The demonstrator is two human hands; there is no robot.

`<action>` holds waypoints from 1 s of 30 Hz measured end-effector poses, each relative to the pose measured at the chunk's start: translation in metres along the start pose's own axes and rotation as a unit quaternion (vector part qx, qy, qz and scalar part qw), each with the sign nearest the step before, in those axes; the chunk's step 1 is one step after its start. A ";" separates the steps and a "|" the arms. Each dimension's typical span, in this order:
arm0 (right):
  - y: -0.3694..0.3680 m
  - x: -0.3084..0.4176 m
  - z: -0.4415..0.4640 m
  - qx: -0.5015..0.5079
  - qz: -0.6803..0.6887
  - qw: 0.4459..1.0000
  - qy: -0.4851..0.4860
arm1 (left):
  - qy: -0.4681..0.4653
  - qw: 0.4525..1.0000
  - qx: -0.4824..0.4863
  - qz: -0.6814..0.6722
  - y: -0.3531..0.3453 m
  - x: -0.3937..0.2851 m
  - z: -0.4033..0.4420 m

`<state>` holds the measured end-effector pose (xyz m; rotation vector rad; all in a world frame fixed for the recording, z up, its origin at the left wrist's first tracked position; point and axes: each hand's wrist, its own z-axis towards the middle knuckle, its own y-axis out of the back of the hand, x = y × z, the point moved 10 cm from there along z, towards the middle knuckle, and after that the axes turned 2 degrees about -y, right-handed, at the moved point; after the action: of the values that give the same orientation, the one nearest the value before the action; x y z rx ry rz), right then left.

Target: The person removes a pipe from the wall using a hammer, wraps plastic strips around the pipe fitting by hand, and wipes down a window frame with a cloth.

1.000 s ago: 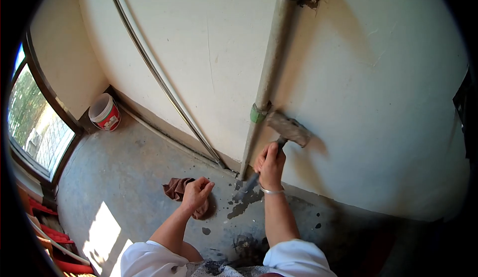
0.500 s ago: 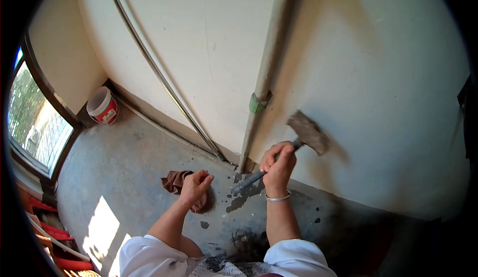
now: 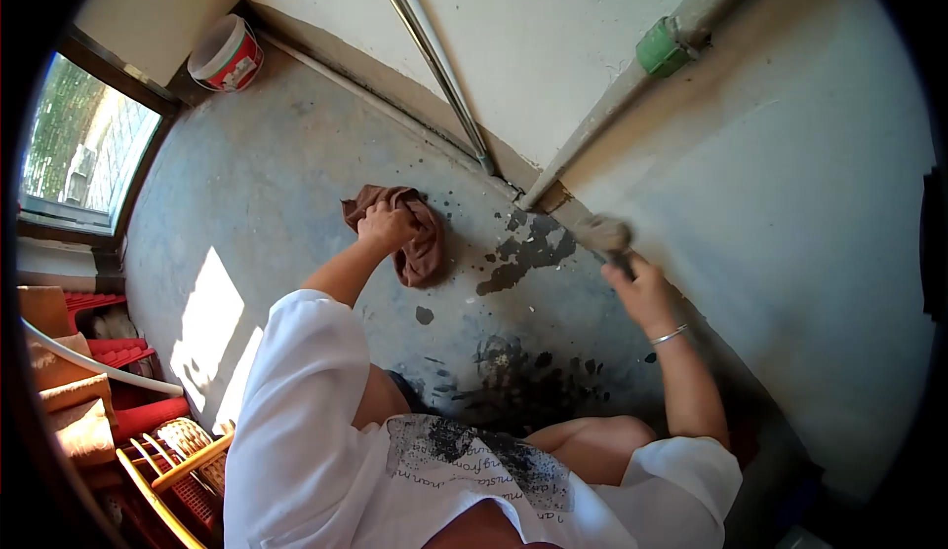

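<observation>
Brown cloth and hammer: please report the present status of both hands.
Left hand on brown cloth, grip unclear. Right hand gripping hammer. Dark patches on floor between hands; nothing seen blocking either.

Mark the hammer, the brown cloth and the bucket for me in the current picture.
Hammer point(image 3: 604, 234): head view, on its blurred head.
Brown cloth point(image 3: 423, 251): head view, on its uncovered folds.
Bucket point(image 3: 237, 65): head view, on its red outer side.

The rag is matt cloth, the bracelet shiny metal.
</observation>
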<state>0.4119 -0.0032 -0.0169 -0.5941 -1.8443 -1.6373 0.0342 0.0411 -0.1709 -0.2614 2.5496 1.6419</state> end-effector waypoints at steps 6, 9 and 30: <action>-0.104 -0.099 -0.040 0.212 -0.331 0.917 -0.072 | -0.059 0.993 0.093 0.028 -0.073 -0.024 -0.012; -0.146 -0.139 -0.068 0.284 -0.362 0.883 -0.092 | -0.066 0.991 0.086 0.081 -0.096 -0.022 -0.011; -0.176 -0.170 -0.091 0.387 -0.312 0.853 -0.160 | -0.344 0.939 -0.006 -0.005 0.094 -0.157 -0.119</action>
<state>0.4280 -0.1086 -0.2556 0.1322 -2.9091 -0.9625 0.1710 -0.0145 -0.0106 0.2604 1.9966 1.4079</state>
